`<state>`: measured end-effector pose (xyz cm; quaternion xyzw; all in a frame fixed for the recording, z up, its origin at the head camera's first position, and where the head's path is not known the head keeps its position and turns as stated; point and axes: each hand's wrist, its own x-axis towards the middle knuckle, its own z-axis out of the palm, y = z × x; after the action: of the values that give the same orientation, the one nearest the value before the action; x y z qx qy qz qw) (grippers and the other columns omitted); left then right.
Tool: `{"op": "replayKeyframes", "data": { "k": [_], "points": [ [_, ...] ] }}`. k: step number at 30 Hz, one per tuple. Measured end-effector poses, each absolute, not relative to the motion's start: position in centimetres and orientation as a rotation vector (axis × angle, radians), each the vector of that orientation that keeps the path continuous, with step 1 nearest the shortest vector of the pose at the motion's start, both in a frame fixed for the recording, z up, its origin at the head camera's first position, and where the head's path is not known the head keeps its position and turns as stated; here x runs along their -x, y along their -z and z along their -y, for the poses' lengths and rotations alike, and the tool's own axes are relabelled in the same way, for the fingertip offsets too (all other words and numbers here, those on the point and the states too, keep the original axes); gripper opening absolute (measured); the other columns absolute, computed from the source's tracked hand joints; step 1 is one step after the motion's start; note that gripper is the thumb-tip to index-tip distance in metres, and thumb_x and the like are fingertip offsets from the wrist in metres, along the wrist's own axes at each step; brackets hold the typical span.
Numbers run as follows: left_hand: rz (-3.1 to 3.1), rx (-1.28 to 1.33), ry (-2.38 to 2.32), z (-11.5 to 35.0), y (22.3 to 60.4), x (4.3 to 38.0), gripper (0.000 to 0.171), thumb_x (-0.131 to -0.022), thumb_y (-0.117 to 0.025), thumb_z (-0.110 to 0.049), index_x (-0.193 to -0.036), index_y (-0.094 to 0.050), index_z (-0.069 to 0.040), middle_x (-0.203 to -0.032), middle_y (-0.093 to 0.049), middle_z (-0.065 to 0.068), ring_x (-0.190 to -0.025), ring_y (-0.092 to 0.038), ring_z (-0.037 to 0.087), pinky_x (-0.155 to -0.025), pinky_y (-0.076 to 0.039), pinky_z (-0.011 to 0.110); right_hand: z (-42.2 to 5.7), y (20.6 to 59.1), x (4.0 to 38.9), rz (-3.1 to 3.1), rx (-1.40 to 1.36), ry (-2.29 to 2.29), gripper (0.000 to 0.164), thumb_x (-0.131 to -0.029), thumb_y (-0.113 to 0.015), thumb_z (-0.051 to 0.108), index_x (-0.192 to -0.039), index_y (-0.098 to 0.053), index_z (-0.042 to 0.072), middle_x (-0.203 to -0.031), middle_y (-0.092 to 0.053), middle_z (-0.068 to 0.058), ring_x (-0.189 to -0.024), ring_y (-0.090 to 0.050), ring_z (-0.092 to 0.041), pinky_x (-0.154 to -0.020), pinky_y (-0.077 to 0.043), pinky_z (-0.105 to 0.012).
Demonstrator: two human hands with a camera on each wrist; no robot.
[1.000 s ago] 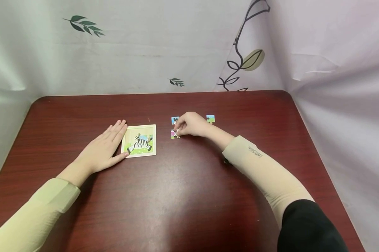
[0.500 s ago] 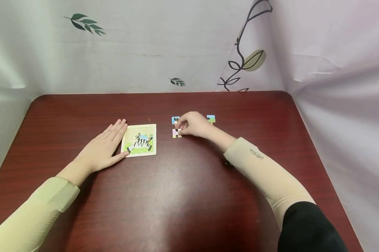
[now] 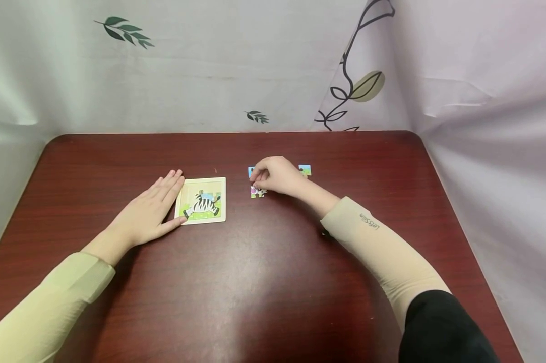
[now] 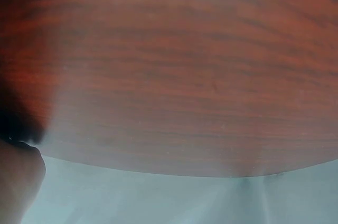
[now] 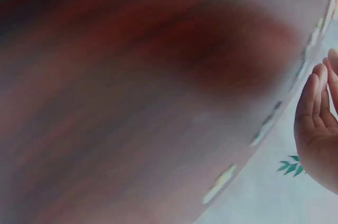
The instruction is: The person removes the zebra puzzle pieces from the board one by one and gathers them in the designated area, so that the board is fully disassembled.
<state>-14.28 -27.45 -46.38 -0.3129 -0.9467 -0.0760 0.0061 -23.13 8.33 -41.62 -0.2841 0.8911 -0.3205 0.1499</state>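
Observation:
My left hand lies flat with spread fingers at the left edge of a small framed tray puzzle, thumb on its lower left corner. Part of a zebra picture fills the tray; its upper left shows bare wood. To the right, my right hand pinches a puzzle piece with pink and black-and-white print between thumb and fingers, close over the table. A blue puzzle piece peeks out behind these fingers. Another blue-green puzzle piece lies beyond the wrist. In the right wrist view the fingers are bent toward the thumb.
A dark red wooden table carries everything. White curtains with leaf prints hang behind it and along both sides. Something small and dark shows at the edge of the right forearm.
The pink-printed puzzle piece has shifted slightly right and turned a little with my right hand, which has risen slightly. My left hand and the tray stay in place.

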Motion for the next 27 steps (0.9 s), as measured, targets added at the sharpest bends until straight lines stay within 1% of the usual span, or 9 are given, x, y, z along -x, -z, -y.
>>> {"op": "replayKeyframes", "data": {
  "k": [10,16,20,27],
  "points": [
    [2.943,0.987,0.247,27.6,46.5,14.2,0.095,-0.099,-0.065,-0.044,-0.166,-0.021,0.007,-0.174,-0.022,0.027,-0.165,-0.020,0.040,-0.137,0.004,0.027,-4.1,40.7,22.9,-2.471,0.897,0.966,0.009,-0.095,-0.079,0.011,-0.103,-0.081,0.008,-0.093,-0.079,-0.005,-0.087,-0.073,-0.014,-0.083,-0.058,-0.019],
    [2.936,0.998,0.260,27.4,46.3,14.2,0.094,-0.099,-0.066,-0.043,-0.165,-0.022,0.008,-0.174,-0.023,0.028,-0.164,-0.023,0.042,-0.138,0.001,0.030,-1.6,40.6,23.0,-2.411,0.961,0.981,0.012,-0.095,-0.077,0.009,-0.106,-0.081,0.005,-0.097,-0.079,-0.007,-0.090,-0.072,-0.014,-0.082,-0.055,-0.016],
    [2.938,0.999,0.268,27.4,46.2,14.1,0.094,-0.099,-0.067,-0.042,-0.165,-0.022,0.008,-0.174,-0.023,0.028,-0.163,-0.024,0.043,-0.138,-0.001,0.032,-0.2,40.7,23.2,-2.364,0.977,0.990,0.014,-0.095,-0.077,0.007,-0.108,-0.079,0.003,-0.098,-0.078,-0.009,-0.090,-0.072,-0.015,-0.081,-0.054,-0.013],
    [2.925,1.011,0.271,27.4,46.2,14.1,0.095,-0.099,-0.067,-0.043,-0.165,-0.023,0.008,-0.173,-0.024,0.029,-0.163,-0.024,0.043,-0.139,-0.003,0.034,1.5,41.0,23.3,-2.334,0.970,0.949,0.016,-0.093,-0.077,0.007,-0.109,-0.078,0.005,-0.100,-0.077,-0.008,-0.089,-0.070,-0.012,-0.079,-0.052,-0.011]
  ]
}}
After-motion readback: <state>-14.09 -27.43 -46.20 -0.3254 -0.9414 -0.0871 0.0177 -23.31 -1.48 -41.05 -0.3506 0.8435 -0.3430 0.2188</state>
